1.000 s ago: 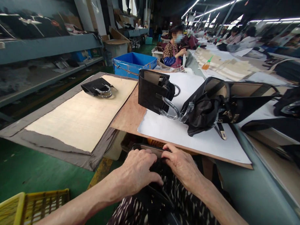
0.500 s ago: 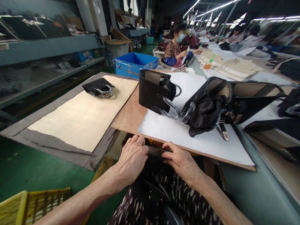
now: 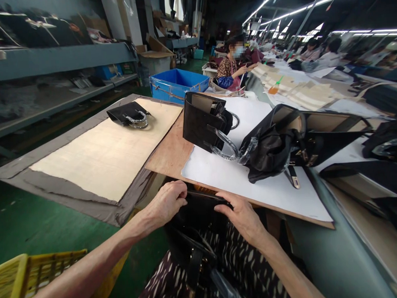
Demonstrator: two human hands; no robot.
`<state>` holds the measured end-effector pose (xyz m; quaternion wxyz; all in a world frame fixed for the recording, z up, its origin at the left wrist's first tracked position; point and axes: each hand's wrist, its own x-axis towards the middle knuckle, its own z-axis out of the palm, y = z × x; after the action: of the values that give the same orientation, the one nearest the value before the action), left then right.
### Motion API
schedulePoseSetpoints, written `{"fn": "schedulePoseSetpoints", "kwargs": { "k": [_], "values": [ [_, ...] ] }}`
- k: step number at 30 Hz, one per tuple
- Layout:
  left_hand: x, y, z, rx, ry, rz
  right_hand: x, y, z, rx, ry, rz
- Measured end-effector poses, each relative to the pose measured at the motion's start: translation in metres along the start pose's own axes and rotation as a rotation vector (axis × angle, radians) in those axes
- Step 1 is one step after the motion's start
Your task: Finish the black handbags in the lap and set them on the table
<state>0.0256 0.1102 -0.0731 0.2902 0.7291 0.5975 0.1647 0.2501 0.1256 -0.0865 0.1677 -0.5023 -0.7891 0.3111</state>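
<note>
A black handbag rests on my lap below the table edge, with a wrapped handle and metal fittings toward me. My left hand pinches the left end of its far top edge, fingers closed. At the right end of the same edge, my right hand grips between thumb and fingers. In front of them on the table stands an upright black bag with plastic-wrapped handles. Beside it, another black bag lies open with its dark lining pulled out.
A small black bag lies on the cream sheet at left. White paper covers part of the board. A blue bin stands behind, a yellow crate at lower left. A masked person sits across the table.
My left hand has moved a little left, spreading the hands apart along the bag's edge. More of the bag's black panel shows. The person across has reached a hand toward the table.
</note>
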Motion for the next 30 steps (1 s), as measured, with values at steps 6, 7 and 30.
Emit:
{"fn": "schedulePoseSetpoints", "kwargs": {
  "k": [6,7,30],
  "values": [
    [0.005,-0.008,-0.002,-0.115,-0.043,0.025,0.002,-0.007,-0.007,0.003,-0.013,0.039],
    [0.005,-0.009,-0.002,-0.126,-0.045,0.025,0.003,-0.007,-0.007,0.009,-0.004,0.026],
    [0.023,-0.006,0.009,-0.156,0.116,-0.159,0.014,-0.002,0.005,-0.208,0.11,-0.117]
  ]
}}
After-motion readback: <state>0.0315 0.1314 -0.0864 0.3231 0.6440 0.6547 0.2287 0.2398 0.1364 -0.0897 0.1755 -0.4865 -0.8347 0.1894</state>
